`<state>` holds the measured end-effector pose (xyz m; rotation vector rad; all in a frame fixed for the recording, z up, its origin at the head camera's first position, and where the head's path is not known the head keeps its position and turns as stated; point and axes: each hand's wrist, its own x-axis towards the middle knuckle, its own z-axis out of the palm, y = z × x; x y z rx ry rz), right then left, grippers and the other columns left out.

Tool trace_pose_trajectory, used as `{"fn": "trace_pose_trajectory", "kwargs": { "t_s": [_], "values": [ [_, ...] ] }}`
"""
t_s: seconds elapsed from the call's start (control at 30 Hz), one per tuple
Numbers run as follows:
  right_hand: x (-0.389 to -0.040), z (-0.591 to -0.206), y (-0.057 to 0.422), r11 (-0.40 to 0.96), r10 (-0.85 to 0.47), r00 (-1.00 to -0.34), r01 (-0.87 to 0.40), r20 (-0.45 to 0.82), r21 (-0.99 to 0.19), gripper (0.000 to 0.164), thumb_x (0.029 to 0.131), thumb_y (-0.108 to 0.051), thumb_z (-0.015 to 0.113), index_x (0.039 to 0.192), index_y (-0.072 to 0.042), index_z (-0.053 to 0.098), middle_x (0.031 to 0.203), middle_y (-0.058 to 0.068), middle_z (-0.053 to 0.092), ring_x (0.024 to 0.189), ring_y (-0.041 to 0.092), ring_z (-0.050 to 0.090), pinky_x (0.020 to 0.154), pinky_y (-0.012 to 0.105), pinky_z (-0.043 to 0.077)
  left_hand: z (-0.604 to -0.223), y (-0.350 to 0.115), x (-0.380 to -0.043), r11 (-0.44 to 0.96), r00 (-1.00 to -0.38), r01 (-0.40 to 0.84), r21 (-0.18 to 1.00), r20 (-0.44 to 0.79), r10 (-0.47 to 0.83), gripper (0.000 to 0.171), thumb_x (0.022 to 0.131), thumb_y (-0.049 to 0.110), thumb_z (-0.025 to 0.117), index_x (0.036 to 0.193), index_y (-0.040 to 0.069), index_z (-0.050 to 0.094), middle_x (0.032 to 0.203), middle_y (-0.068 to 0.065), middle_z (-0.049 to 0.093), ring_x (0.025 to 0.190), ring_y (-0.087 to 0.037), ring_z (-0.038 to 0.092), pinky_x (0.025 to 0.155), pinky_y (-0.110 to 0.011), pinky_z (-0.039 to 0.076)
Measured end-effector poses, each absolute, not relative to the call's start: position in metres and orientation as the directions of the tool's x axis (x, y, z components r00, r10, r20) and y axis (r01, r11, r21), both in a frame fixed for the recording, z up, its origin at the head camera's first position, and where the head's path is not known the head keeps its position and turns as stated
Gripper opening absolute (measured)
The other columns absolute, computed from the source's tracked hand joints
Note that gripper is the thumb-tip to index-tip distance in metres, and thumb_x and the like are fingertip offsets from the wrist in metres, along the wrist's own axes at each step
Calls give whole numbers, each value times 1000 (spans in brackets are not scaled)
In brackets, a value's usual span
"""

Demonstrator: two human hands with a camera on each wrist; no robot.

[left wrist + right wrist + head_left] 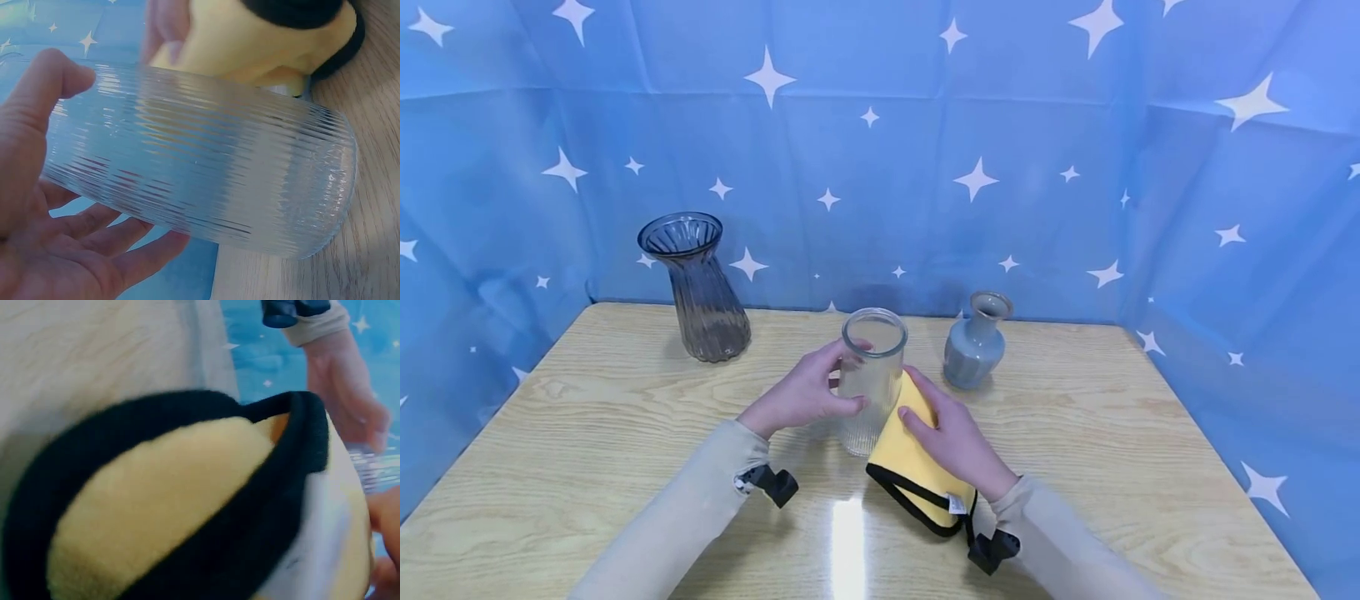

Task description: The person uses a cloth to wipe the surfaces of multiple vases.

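Note:
A clear ribbed glass vase [871,392] stands upright in the middle of the table, its base close over the wood. My left hand [808,390] holds it from the left, thumb at the near side and fingers round the back; the left wrist view shows the thumb [69,75] on the ribbed wall. In my right hand [951,433] is a folded yellow cloth [910,450] with black edging and a white tag, held against the vase's right side. The cloth [181,487] fills much of the right wrist view and hides most of the right fingers.
A tall smoky grey glass vase [703,292] with a flared rim stands at the back left of the wooden table [1112,467]. Behind my right hand is a small blue-grey vase [973,350]. A blue curtain [850,150] with white stars surrounds the table's back and sides.

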<state>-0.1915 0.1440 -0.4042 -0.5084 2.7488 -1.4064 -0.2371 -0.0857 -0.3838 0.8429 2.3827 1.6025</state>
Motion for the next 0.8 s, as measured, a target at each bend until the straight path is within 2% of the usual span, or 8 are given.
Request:
{"fn": "trace_pose_trajectory", "kwargs": {
  "t_s": [0.03,0.1,0.17,0.27,0.33,0.53,0.67,0.8],
  "values": [
    [-192,-406,144,565,-292,-949,-271,118,-780,58,98,-21,58,150,-13,35,144,13,45,123,29,50,97,47,44,-384,-86,-237,272,-833,360,892,177,524,55,79,7,73,130,10,51,125,-8,55,118,-27,53,94,-49,47],
    [-193,-409,142,603,-288,-954,-244,78,-759,57,97,-22,58,149,-10,37,139,18,48,122,33,49,98,50,42,-383,-87,-236,267,-836,348,899,169,523,58,80,7,73,131,10,47,125,-10,55,118,-29,53,95,-49,46],
    [-194,-410,141,635,-283,-958,-213,32,-743,56,97,-22,58,147,-6,40,130,20,50,113,33,53,94,49,44,-382,-88,-234,260,-842,330,907,159,516,60,81,7,73,132,11,42,124,-12,55,119,-30,53,97,-47,46],
    [-196,-412,139,679,-287,-958,-183,-28,-711,55,95,-22,59,144,-3,42,114,17,49,95,26,52,81,44,47,-382,-89,-232,248,-849,310,918,149,507,60,82,6,72,130,10,37,124,-13,55,122,-30,51,99,-47,44],
    [-199,-413,138,702,-302,-951,-173,-69,-691,55,95,-22,59,143,-1,43,112,16,50,95,25,52,82,44,47,-381,-90,-230,252,-857,299,920,143,495,60,82,7,71,131,10,35,128,-14,53,124,-29,49,100,-48,42],
    [-205,-414,137,732,-342,-927,-162,-152,-662,47,94,-21,59,134,3,51,119,17,60,111,33,54,96,49,43,-381,-87,-222,288,-874,308,907,150,463,59,84,10,70,133,9,36,136,-13,48,127,-28,45,99,-51,42],
    [-207,-416,138,699,-339,-925,-127,-170,-704,42,93,-20,61,129,1,56,105,9,63,92,22,59,86,43,47,-382,-83,-218,318,-884,337,886,181,431,60,84,16,74,132,9,39,135,-13,45,126,-30,43,98,-52,43],
    [-209,-420,142,629,-299,-939,-58,-173,-775,44,93,-20,63,131,-1,55,104,6,63,81,14,58,81,37,49,-384,-78,-215,400,-903,349,847,191,385,60,83,26,76,129,13,40,126,-14,44,118,-30,45,90,-50,46]
  ]
}}
